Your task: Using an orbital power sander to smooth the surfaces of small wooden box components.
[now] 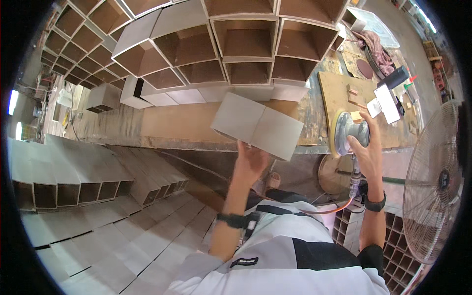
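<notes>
My left hand [251,161] grips a pale grey box [258,124] from below, in front of the workbench edge. A seam runs across the middle of its upper face, and the fingers are partly hidden beneath it. To the right, my right hand [369,150] is wrapped round the body of a round orbital sander [350,132]. The sander is turned on its side, its pad facing left toward the box but apart from it. An orange air hose [339,207] runs from the sander's handle down past my waist.
Open-fronted boxes [246,39] are stacked across the back of the workbench [172,125]. A brown board [334,88] holds small wood blocks and a white phone-like device [388,104]. At right stands a large fan [435,182]; more grey boxes [113,236] fill the lower left.
</notes>
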A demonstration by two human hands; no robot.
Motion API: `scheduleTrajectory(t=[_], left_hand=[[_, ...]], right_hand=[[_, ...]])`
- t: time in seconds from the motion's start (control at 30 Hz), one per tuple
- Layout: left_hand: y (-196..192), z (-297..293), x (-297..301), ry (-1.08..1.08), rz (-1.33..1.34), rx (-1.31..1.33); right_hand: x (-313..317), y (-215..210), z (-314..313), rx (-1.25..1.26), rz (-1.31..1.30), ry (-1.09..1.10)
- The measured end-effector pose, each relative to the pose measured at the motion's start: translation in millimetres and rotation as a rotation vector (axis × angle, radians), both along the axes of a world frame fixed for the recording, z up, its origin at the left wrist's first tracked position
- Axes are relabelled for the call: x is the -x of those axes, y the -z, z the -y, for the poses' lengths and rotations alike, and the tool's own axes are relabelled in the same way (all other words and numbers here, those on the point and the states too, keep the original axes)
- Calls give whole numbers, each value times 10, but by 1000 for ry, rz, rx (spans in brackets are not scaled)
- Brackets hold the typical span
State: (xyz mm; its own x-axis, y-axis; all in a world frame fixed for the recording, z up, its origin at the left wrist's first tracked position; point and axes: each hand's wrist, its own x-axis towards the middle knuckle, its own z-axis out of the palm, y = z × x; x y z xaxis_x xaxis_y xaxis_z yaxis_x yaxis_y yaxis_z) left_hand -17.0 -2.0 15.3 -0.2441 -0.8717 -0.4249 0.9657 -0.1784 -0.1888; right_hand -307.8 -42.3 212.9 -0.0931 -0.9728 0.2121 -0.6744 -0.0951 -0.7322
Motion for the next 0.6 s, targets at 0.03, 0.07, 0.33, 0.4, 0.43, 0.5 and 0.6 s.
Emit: scheduleTrajectory(t=[0.03, 0.07, 0.33, 0.4, 0.43, 0.5, 0.6], left_hand=[[-153, -142, -203, 273, 549, -70], [-246, -194, -320, 531, 1104, -136], [-219, 391, -212, 271, 2177, 578], [-55, 383, -177, 390, 2159, 633], [13, 301, -79, 288, 2320, 633], [70, 175, 118, 175, 2469, 619], [-27, 81, 249, -62, 2327, 466]], right_hand=[[-4, -26, 17, -3, -53, -35], [-41, -50, 68, -2, -101, -82], [-804, -385, 299, -20, -332, -357], [-1017, -404, 315, -5, -355, -436], [-1133, -423, 310, 1, -441, -445], [-1351, -316, 299, 17, -455, -502], [-1648, -121, 224, 6, -492, -593]])
